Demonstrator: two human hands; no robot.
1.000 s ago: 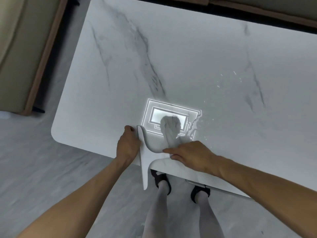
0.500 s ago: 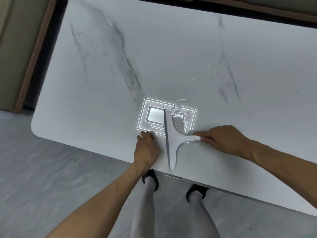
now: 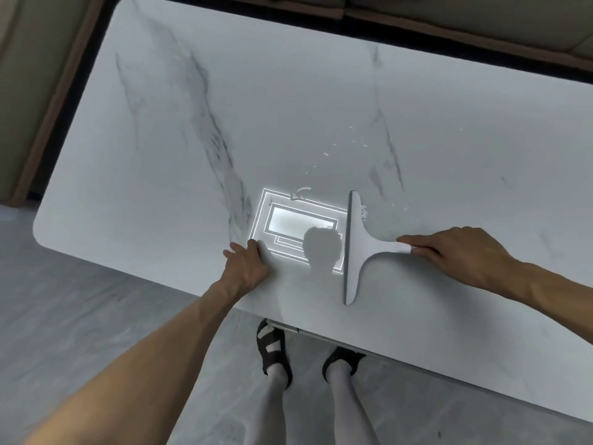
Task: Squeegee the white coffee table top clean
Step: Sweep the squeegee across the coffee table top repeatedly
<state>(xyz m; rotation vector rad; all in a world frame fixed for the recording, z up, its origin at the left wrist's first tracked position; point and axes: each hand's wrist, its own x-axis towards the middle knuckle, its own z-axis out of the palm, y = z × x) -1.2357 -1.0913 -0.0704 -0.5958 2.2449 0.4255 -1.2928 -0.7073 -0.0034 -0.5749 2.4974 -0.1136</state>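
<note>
The white marble-look coffee table (image 3: 288,107) fills the view. A white squeegee (image 3: 356,248) lies flat on it near the front edge, blade running front to back, handle pointing right. My right hand (image 3: 455,255) grips the end of that handle. My left hand (image 3: 245,264) rests on the table top to the left of the blade, fingers spread, holding nothing. Small white water streaks and droplets (image 3: 337,149) lie on the surface beyond and right of the blade.
A bright reflection of a ceiling light (image 3: 298,226) shines on the table between my hands. A sofa base (image 3: 449,24) runs along the table's far side and another seat (image 3: 38,75) at the left. My sandalled feet (image 3: 276,348) stand on grey floor under the front edge.
My right hand has carried the squeegee rightward across the table, from the left front edge to right of the light reflection. My left hand let go of the blade and now rests flat.
</note>
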